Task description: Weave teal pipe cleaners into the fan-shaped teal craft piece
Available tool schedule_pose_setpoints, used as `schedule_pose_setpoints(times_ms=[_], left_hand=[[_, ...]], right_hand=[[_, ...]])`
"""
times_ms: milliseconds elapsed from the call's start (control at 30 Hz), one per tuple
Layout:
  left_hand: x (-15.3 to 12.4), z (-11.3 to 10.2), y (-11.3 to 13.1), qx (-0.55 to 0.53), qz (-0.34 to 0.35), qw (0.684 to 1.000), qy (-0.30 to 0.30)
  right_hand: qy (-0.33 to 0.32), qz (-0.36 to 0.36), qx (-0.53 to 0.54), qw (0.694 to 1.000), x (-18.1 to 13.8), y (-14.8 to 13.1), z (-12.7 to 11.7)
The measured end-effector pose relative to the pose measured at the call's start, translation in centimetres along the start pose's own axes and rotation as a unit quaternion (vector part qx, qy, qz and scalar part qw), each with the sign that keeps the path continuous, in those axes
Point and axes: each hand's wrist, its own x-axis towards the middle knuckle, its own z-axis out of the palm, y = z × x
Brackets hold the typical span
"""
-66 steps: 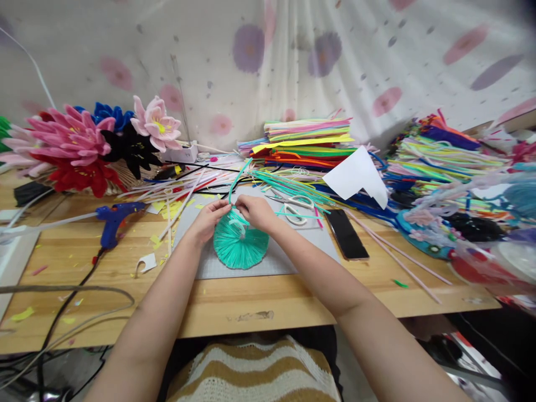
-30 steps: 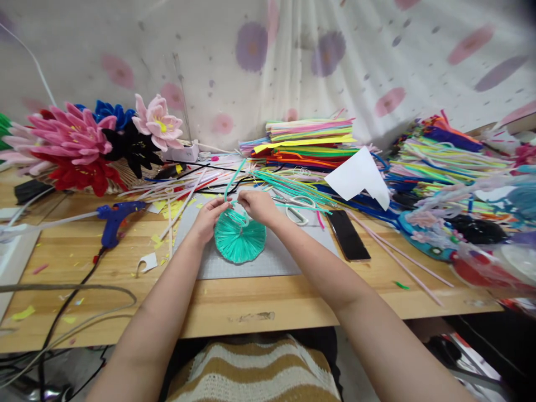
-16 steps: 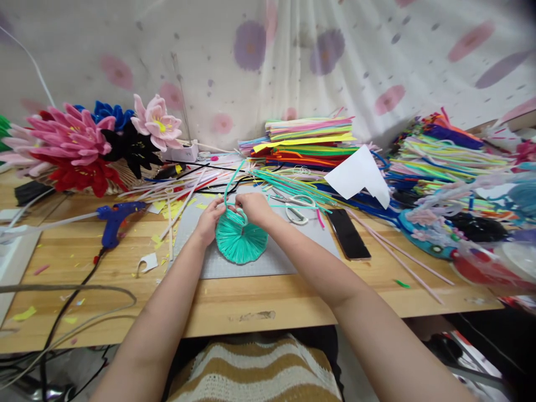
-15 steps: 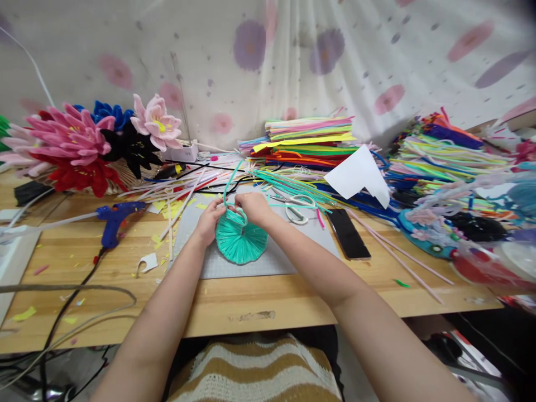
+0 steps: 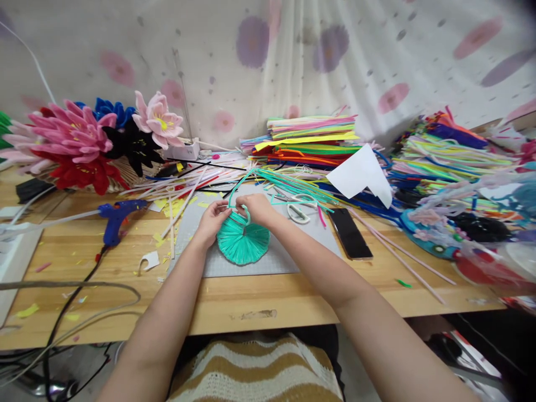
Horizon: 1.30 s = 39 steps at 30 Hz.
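A round teal disc (image 5: pixel 243 247), wound with pipe cleaners in a radial pattern, stands in front of me over a grey cutting mat (image 5: pixel 288 268). My left hand (image 5: pixel 215 220) is closed at its upper left edge, thumb and fingers pinched together. My right hand (image 5: pixel 253 207) is closed at the top of the disc, where a teal pipe cleaner (image 5: pixel 235 187) rises and a short end curls below the fingers. What exactly each fingertip grips is partly hidden. Scissors with white handles (image 5: pixel 298 213) lie right of my right hand.
A blue glue gun (image 5: pixel 115 218) lies at left, below fuzzy flowers (image 5: pixel 79 139). Bundles of pipe cleaners (image 5: pixel 312 139) are stacked at the back. A black phone (image 5: pixel 350 233), white paper (image 5: pixel 360 176) and loose pink pipe cleaners (image 5: pixel 402 259) lie at right. Yellow scraps litter the left side.
The upright teal pipe cleaner now bends over to the right at its top. My right hand has shifted slightly, and a curled teal end shows under it.
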Motion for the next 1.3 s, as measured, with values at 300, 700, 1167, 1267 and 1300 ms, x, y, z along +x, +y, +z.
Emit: schedule_pose_setpoints(times_ms=[300,700,1167,1267,1300], left_hand=[[-0.2,0.1,0.1,-0.001,-0.016,1.0,0.019],[0.0,0.3,-0.3,0.059,0.023,0.997,0.05],[-0.2,0.7,-0.1,0.103,0.06,0.989,0.087],[-0.1,0.6,-0.1,0.111,0.07,0.987,0.095],[-0.1,0.6,-0.2,0.113,0.071,0.986,0.095]], right_hand=[[-0.004,0.027,-0.01,1.0,-0.4,0.0,0.1],[-0.026,0.031,-0.017,0.999,-0.5,-0.9,-1.0],[-0.03,0.027,-0.011,0.999,-0.4,-1.3,-1.5],[-0.03,0.021,-0.007,0.999,-0.5,-1.5,-1.6],[-0.031,0.02,-0.005,0.999,-0.6,-1.5,-1.5]])
